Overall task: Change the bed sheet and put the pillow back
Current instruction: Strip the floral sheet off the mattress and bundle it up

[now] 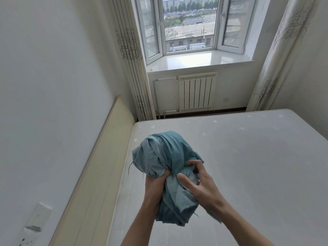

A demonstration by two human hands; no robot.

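A bunched-up teal bed sheet is held in the air over the bare white mattress. My left hand grips the bundle from below on its left side, fingers buried in the cloth. My right hand holds it from the right, with fingers curled into the folds and the thumb stretched along the fabric. A loose end of the sheet hangs down between my forearms. No pillow shows in this view.
A pale wooden headboard runs along the left wall. Beyond the mattress stand a white radiator and a bay window, flanked by patterned curtains. A wall socket sits at the lower left.
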